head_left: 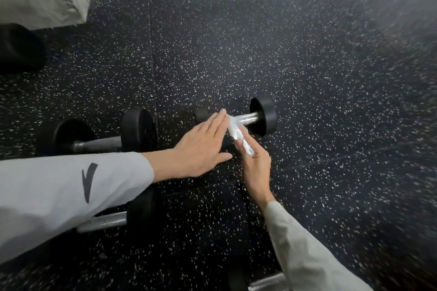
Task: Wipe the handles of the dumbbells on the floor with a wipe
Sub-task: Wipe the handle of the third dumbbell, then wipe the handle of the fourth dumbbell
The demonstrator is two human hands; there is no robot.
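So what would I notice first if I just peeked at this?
Probably the two hands meeting in the middle over a small dumbbell on the speckled black floor. The right hand pinches a white wipe against its shiny handle, and the left hand reaches in flat beside it. Bigger dumbbells lie to the left.

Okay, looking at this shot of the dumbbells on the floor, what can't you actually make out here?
- Head view: small dumbbell: the left hand and the wipe cover much of its handle.
- Dumbbell at bottom: cut off by the frame edge.
- Near-left dumbbell: partly under the left sleeve.
- Right edge of the floor: motion-blurred.
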